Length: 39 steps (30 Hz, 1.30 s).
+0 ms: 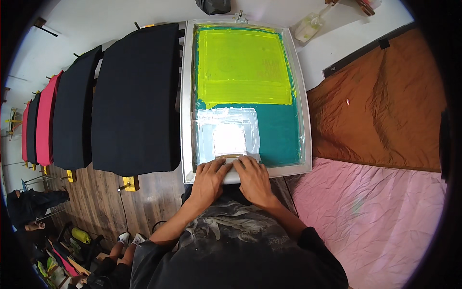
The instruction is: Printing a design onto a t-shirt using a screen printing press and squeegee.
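Observation:
Side by side at the near end of a screen-printing frame (305, 120), my left hand (210, 179) and my right hand (253, 180) grip a squeegee (230, 157). The fingers curl over its top and hide most of it. White ink (229, 137) lies on the mesh just beyond the squeegee, brightest in a square patch, with a paler film around it. A lime-green coated area (243, 60) fills the far half of the screen. Teal mesh (281, 135) shows to the right of the white ink. Whatever lies beneath the screen is hidden.
Black fabric-covered boards (134, 101) fan out leftward, with a pinkish-red one (48, 120) among them. Yellow brackets (129, 183) jut below. Brown cloth (380, 106) and pink cloth (356, 216) lie right. A clamp (241, 18) holds the far edge. Another person's shoes (124, 237) appear lower left.

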Each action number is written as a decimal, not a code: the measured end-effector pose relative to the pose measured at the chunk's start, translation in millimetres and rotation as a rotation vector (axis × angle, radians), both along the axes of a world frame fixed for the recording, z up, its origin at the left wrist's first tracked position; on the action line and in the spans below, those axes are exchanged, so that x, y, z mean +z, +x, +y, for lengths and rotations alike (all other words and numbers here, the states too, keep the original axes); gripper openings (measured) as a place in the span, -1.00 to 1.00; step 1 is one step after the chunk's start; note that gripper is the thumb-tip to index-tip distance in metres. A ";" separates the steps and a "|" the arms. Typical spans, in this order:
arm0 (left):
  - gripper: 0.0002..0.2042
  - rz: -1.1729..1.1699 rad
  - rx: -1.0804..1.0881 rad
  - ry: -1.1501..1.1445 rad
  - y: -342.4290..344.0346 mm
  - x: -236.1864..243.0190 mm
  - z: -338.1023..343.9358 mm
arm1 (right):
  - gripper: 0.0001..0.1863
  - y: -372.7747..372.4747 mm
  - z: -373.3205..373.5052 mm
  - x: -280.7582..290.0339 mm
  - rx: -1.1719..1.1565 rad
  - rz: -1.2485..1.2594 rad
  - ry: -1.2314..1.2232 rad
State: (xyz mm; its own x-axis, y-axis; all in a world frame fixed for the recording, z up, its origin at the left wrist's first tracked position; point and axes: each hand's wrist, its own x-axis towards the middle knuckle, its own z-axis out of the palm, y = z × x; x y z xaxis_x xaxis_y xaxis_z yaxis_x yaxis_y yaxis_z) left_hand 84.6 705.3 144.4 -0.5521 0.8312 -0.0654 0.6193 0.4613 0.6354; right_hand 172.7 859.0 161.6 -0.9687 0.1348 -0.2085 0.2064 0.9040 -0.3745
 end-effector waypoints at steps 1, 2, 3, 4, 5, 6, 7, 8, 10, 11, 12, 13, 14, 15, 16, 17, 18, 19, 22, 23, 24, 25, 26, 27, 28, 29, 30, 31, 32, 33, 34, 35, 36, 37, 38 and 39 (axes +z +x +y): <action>-0.40 0.000 -0.001 0.000 -1.7 1.3 1.5 | -0.34 0.1 -0.7 -0.9 -0.004 0.058 0.028; -0.40 0.039 0.014 0.023 -3.0 2.6 3.5 | -0.34 -1.2 -1.5 0.6 -0.007 0.055 0.028; -0.39 0.078 0.030 0.047 -3.4 3.1 4.5 | -0.46 -4.5 -2.1 3.2 -0.018 0.067 0.045; -0.39 0.075 0.027 0.047 -1.6 0.4 3.4 | -0.58 -5.7 -2.5 4.6 -0.028 0.079 0.061; -0.40 0.034 0.025 0.039 -1.0 -3.1 2.6 | -0.58 -4.1 -2.8 1.7 -0.031 0.079 0.065; -0.40 -0.006 0.022 0.031 -1.3 -5.0 2.2 | -0.58 -0.2 -3.9 -4.4 -0.022 0.059 0.046; -0.40 -0.006 0.020 0.035 -2.5 -5.3 1.8 | -0.59 1.7 -3.9 -7.1 -0.014 0.039 0.027; -0.38 -0.026 0.012 0.013 -2.9 -4.2 0.9 | -0.56 2.0 -3.2 -4.6 -0.008 0.028 0.009; -0.35 -0.047 0.005 -0.006 -3.7 -0.9 2.0 | -0.50 0.0 2.9 1.6 -0.006 0.019 -0.022; -0.40 -0.037 0.001 -0.001 -7.4 1.2 4.6 | -0.43 -4.1 5.6 4.3 -0.009 0.012 -0.055; -0.44 -0.027 -0.003 0.004 -12.4 4.5 8.1 | -0.49 -10.8 8.3 7.0 -0.021 0.006 -0.057; -0.48 -0.008 -0.003 0.006 -20.9 8.3 13.1 | -0.56 -19.9 12.4 10.6 -0.034 0.000 -0.057; -0.51 0.007 -0.005 0.010 -31.8 10.4 20.1 | -0.59 -30.4 17.8 15.7 -0.033 0.028 -0.048; -0.60 0.011 -0.001 0.001 -43.7 9.5 27.3 | -0.61 -42.5 25.3 14.1 -0.020 0.025 -0.039; -0.65 0.008 0.010 0.017 -56.9 1.9 33.2 | -0.63 -56.0 32.5 9.9 -0.008 0.022 -0.030; -0.65 0.042 0.026 0.067 -69.5 -4.3 39.3 | -0.70 -69.7 40.5 4.7 0.002 0.091 -0.025; -0.63 0.013 0.045 0.069 -82.7 -8.1 45.5 | -0.65 -85.0 47.4 2.8 -0.014 0.052 -0.028; -0.64 0.042 0.068 0.065 -92.6 -9.6 52.3 | -0.61 -99.5 53.9 1.5 -0.030 0.012 -0.032; -0.66 0.011 0.075 0.044 -110.4 -10.8 64.0 | -0.65 -122.4 63.5 6.8 -0.015 -0.082 -0.014; -0.65 -0.011 0.077 0.022 -110.6 -11.1 65.3 | -0.66 -124.3 63.4 8.0 -0.001 -0.148 -0.012; -0.63 -0.034 0.078 -0.001 -110.0 -11.7 66.0 | -0.66 -122.4 62.5 5.8 0.001 -0.150 -0.016; -0.63 -0.036 0.080 -0.005 -106.5 -13.0 64.5 | -0.65 -117.7 61.2 2.5 -0.001 -0.108 -0.011; -0.62 -0.027 0.090 0.045 -100.2 -13.9 61.7 | -0.64 -112.4 59.9 -0.2 -0.005 -0.065 -0.006; -0.61 -0.018 0.101 0.096 -93.4 -13.8 58.7 | -0.64 -105.7 57.5 -3.0 -0.006 -0.067 -0.010; -0.60 -0.021 0.094 0.109 -86.3 -12.3 55.3 | -0.63 -96.9 53.7 -5.7 -0.020 -0.023 -0.023; -0.59 -0.017 0.090 0.116 -77.5 -13.9 49.9 | -0.62 -87.5 48.6 -7.3 -0.033 0.021 -0.036; -0.59 -0.016 0.082 0.126 -67.1 -15.2 45.7 | -0.61 -75.1 42.9 -7.4 -0.043 0.057 -0.033; -0.56 -0.013 0.081 0.125 -56.1 -13.4 40.4 | -0.64 -64.2 36.6 -4.7 -0.034 0.069 -0.028; -0.56 -0.020 0.081 0.112 -44.9 -15.7 33.6 | -0.66 -54.5 30.1 -2.3 -0.019 0.085 -0.029; -0.54 -0.031 0.050 0.073 -36.5 -13.1 27.0 | -0.65 -43.7 26.1 -4.6 -0.001 0.072 -0.044; -0.56 -0.002 0.017 0.051 -28.3 -11.8 21.7 | -0.65 -34.8 22.5 -2.9 0.003 0.075 -0.050; -0.55 -0.024 0.001 0.040 -21.7 -9.7 17.4 | -0.64 -27.1 18.4 0.5 0.003 0.077 -0.051; -0.55 -0.045 -0.015 0.028 -17.4 -6.9 14.6 | -0.62 -21.8 14.5 1.6 -0.036 0.055 -0.080; -0.57 -0.031 -0.016 0.034 -15.2 -2.9 12.2 | -0.62 -22.5 15.2 4.6 -0.038 0.056 -0.078; -0.57 -0.030 -0.017 0.035 -18.6 1.5 12.9 | -0.61 -23.3 16.0 9.3 -0.031 -0.009 -0.099; -0.59 -0.089 -0.035 -0.023 -25.5 5.2 16.0 | -0.61 -24.9 17.3 12.0 -0.024 -0.073 -0.120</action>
State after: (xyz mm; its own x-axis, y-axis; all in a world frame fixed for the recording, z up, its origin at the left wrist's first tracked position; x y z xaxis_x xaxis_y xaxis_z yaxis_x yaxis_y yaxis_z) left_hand 59.1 721.2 149.6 -0.5135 0.8478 -0.1323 0.5774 0.4554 0.6776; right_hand 147.9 876.3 173.6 -0.9473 0.1275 -0.2939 0.2577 0.8482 -0.4627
